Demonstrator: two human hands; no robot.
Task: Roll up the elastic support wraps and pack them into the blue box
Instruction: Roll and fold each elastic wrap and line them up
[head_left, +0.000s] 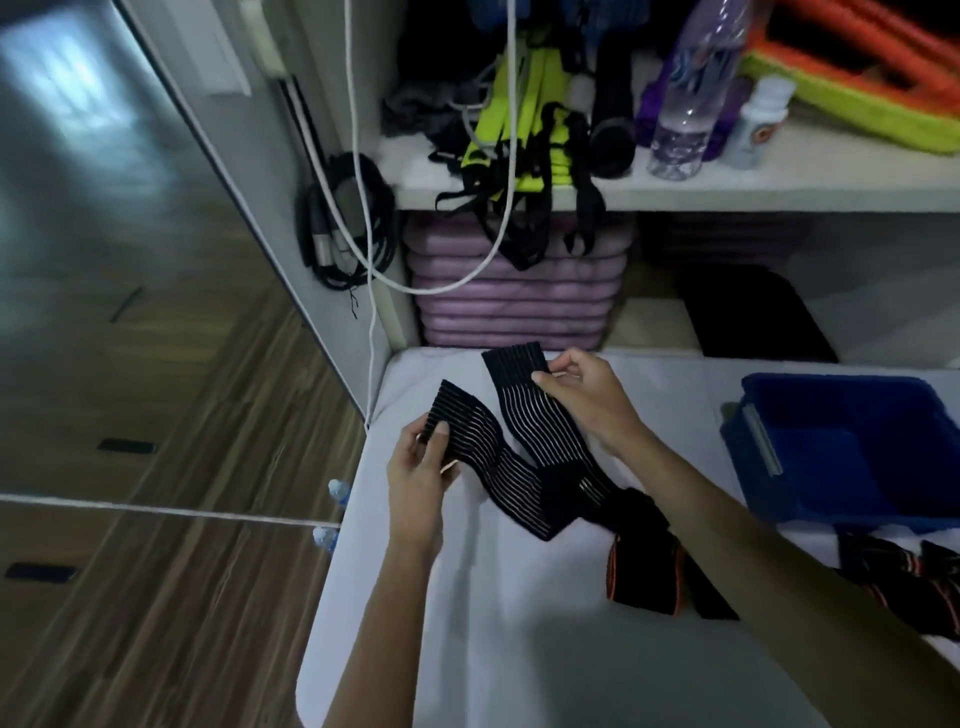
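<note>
- so the striped wrap (511, 441) we're working on is a long black elastic band with pale lines running down its length, folded into a V over the white table (467, 649), the bend sitting toward us near the middle
- one end points up and away toward the shelf, the other runs out to our left, so both free ends are far from the fold
- our left hand (421, 478) has the left end pinched, thumb on top and fingers underneath, closed on the fabric
- our right hand (582, 395) grips the far end the same way, thumb and fingertips closed on its edge
- we'd guess the roll starts from one of those ends and goes along the band's long axis toward the fold, either hand is already on a start point
- the blue box (841, 452) is open and looks empty, off to the right, nearer the right hand
- more wraps with orange trim (644, 577) lie under our right forearm, unrolled as far as we can tell
</note>
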